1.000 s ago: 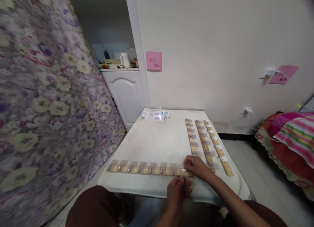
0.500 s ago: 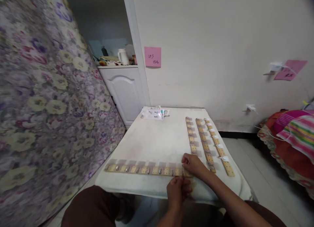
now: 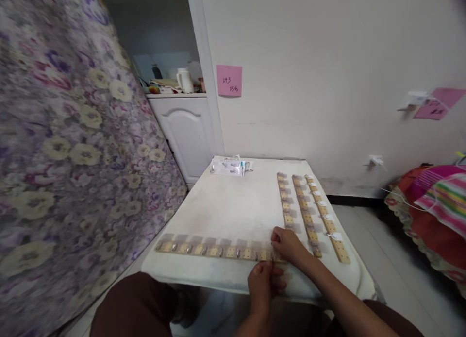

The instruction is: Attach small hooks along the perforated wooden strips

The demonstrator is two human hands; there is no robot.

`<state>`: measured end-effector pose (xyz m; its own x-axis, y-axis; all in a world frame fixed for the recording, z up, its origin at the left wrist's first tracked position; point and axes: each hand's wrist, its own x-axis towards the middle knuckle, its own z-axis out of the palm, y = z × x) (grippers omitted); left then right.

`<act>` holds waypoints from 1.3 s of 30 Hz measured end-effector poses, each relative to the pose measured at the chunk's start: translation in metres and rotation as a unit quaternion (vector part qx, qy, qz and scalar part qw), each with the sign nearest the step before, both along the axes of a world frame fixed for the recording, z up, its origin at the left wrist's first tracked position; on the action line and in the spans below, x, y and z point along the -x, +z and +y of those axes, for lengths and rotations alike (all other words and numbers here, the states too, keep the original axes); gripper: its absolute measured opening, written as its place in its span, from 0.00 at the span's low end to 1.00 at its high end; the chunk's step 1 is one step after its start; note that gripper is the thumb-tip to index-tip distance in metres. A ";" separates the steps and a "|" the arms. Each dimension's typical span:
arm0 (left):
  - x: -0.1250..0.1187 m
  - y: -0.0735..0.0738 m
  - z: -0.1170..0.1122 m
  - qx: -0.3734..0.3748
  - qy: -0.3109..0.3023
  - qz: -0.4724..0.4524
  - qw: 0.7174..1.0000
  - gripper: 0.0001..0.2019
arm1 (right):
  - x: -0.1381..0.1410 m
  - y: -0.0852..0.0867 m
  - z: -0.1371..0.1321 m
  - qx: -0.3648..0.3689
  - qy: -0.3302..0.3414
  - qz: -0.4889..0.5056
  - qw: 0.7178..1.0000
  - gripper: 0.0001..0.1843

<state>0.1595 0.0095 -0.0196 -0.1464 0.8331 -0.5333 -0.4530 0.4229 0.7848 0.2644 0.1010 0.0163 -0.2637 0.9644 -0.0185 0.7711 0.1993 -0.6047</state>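
Note:
A wooden strip with holes (image 3: 230, 252) lies lengthwise along the table's front, bearing a row of small metal rings and clear plastic pieces. At its right end, my left hand (image 3: 260, 280) is pinched closed just in front of the strip's near edge. My right hand (image 3: 289, 244) is closed too, its thumb and forefinger together over the strip's far edge. What the fingertips hold is too small and hidden to make out. Close beyond my right hand lie a second strip (image 3: 286, 207) and a third strip (image 3: 306, 213), both with similar clear pieces.
Farther right, a wooden strip (image 3: 340, 249) carries white tags. Flat packets (image 3: 227, 167) lie at the far left of the white table (image 3: 233, 206). A flowered curtain (image 3: 83, 152) hangs at left; the wall (image 3: 309, 75) stands behind. A bed with striped cloth (image 3: 440, 196) is at right.
The view has shifted slightly. Both hands stay at the strip's right end, with hardly any visible movement.

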 end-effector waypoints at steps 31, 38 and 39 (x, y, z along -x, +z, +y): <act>-0.001 0.007 0.004 0.026 -0.027 0.057 0.998 0.14 | -0.007 0.001 -0.011 0.011 0.010 0.002 1.000 0.11; -0.001 0.003 0.005 0.025 -0.026 0.050 0.998 0.13 | -0.008 0.001 -0.013 0.011 0.009 0.015 1.000 0.11; -0.001 0.002 0.005 0.024 -0.028 0.052 0.998 0.13 | -0.008 0.001 -0.014 0.014 0.009 0.017 1.000 0.11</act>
